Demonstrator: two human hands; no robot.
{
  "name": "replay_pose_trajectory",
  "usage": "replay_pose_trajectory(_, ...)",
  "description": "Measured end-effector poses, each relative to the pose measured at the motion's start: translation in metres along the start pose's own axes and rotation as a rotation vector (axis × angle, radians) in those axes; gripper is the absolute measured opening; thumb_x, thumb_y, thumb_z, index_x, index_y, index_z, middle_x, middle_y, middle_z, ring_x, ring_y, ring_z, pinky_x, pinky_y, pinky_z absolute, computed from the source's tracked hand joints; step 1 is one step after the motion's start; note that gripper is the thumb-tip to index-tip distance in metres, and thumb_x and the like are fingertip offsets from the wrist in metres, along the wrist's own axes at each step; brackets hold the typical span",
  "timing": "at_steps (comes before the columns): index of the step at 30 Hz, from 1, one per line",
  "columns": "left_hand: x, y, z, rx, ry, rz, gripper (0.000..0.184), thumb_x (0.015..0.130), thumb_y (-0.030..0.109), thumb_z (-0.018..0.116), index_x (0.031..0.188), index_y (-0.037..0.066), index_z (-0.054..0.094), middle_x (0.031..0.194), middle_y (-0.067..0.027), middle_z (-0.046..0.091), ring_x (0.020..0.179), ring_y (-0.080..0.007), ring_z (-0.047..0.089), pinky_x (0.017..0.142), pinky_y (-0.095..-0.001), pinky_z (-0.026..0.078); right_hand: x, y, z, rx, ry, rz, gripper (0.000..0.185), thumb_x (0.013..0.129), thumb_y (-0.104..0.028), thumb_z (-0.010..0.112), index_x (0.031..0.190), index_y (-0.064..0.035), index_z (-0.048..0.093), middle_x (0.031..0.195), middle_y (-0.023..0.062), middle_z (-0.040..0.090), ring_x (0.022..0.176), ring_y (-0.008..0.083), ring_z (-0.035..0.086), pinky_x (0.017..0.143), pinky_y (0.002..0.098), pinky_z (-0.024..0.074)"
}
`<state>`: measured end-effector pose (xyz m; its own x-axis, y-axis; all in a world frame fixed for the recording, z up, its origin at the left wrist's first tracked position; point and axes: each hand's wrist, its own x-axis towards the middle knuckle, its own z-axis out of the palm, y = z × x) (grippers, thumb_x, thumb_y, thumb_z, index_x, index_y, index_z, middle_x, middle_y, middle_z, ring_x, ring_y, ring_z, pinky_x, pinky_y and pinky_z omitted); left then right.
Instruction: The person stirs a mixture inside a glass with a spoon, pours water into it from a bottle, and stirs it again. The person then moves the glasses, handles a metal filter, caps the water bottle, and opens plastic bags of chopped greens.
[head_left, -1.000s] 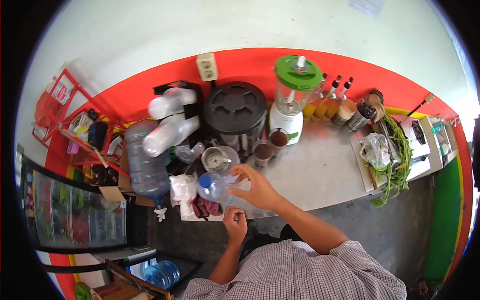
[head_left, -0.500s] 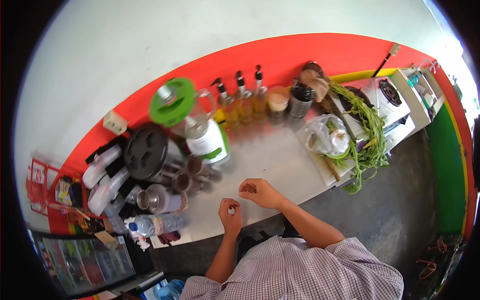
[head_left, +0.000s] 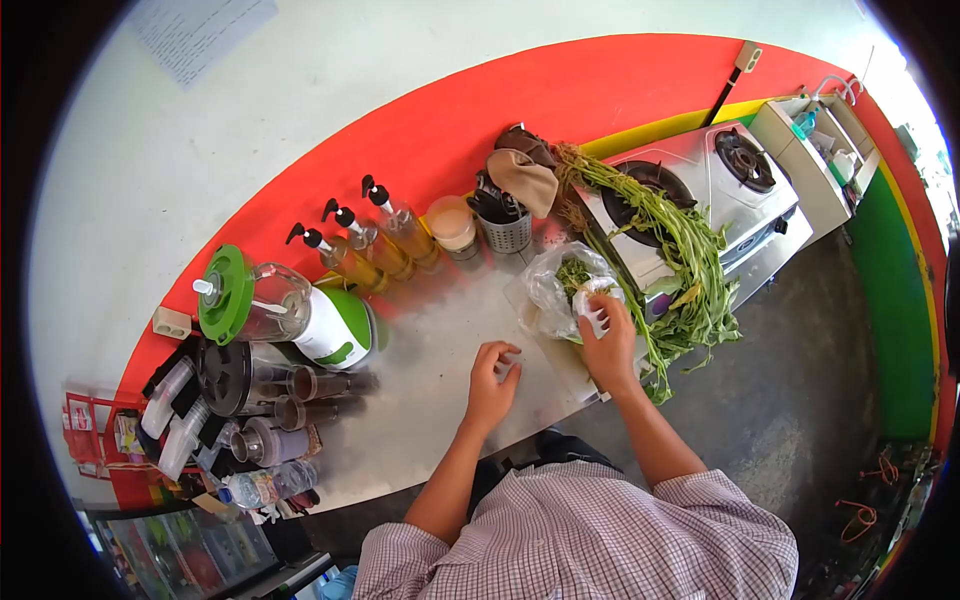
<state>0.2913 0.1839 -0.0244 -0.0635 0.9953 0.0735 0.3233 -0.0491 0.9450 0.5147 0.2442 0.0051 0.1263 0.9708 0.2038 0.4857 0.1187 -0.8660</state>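
Note:
My right hand (head_left: 612,345) is at a clear plastic bag (head_left: 548,290), its fingers curled round a bunched whitish part at the bag's right side. Green leafy bits (head_left: 573,273) show inside the bag, which rests on a board at the right of the metal counter. Just right of this hand, a long bunch of leafy green stalks (head_left: 690,260) lies across the stove and hangs over the counter's front edge. Over the bare metal, my left hand (head_left: 490,385) is held with fingers bent and thumb apart, nothing between them.
A two-burner stove (head_left: 745,200) stands at the right. Along the wall are a utensil holder (head_left: 507,235), a lidded tub (head_left: 453,225), three pump bottles (head_left: 375,245) and a green-and-white blender (head_left: 335,330). Cups (head_left: 320,383) and a water bottle (head_left: 270,485) crowd the left end of the counter (head_left: 430,360).
My view has turned to the right. My right hand has moved from over the bare counter to the plastic bag. The left hand has shifted right, its fingers opening from a pinch-like curl.

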Motion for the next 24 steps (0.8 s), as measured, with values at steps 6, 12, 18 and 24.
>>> replay_pose_trajectory(6, 0.04, 0.014, 0.043, -0.109, -0.131, -0.042, 0.039, 0.093, 0.001, 0.073, 0.131, 0.007, 0.065, 0.13, -0.0086, 0.067, 0.099, -0.0188, 0.07, 0.086, -0.0343, 0.053, 0.016, 0.036, -0.009, -0.225, 0.177, -0.108, 0.064, 0.084, -0.013, 0.084, 0.142, -0.0086, 0.056, 0.134, 0.0229, 0.054, 0.128, 0.0431, 0.048, 0.11, 0.0547, 0.0387)
replay_pose_trajectory(12, 0.054, 0.022, 0.089, -0.257, -0.239, -0.032, 0.061, 0.099, 0.009, 0.073, 0.156, 0.007, 0.052, 0.145, -0.0161, 0.061, 0.099, -0.0194, 0.071, 0.089, -0.0329, 0.06, 0.025, 0.057, -0.022, 0.042, -0.108, 0.271, 0.067, 0.085, -0.007, 0.081, 0.148, -0.0112, 0.059, 0.121, 0.0221, 0.067, 0.096, 0.0322, 0.068, 0.086, 0.0438, 0.0553)
replay_pose_trajectory(18, 0.056, 0.027, 0.103, -0.208, -0.161, -0.101, 0.047, 0.101, 0.013, 0.073, 0.145, 0.004, 0.059, 0.136, -0.0144, 0.065, 0.095, -0.0155, 0.068, 0.082, -0.0308, 0.057, 0.022, 0.057, -0.037, 0.108, 0.004, 0.257, 0.033, 0.088, 0.001, 0.074, 0.121, 0.0011, 0.071, 0.094, 0.0075, 0.07, 0.081, 0.0166, 0.062, 0.073, 0.0348, 0.0521)
replay_pose_trajectory(24, 0.051, 0.032, 0.104, -0.575, -0.063, -0.192, 0.035, 0.102, 0.018, 0.075, 0.132, 0.002, 0.065, 0.125, -0.0096, 0.067, 0.097, -0.0114, 0.066, 0.083, -0.0295, 0.054, 0.011, 0.034, -0.046, 0.367, 0.069, 0.164, 0.023, 0.09, 0.006, 0.068, 0.112, -0.0002, 0.065, 0.099, 0.0029, 0.064, 0.09, 0.0108, 0.057, 0.082, 0.0268, 0.0464)
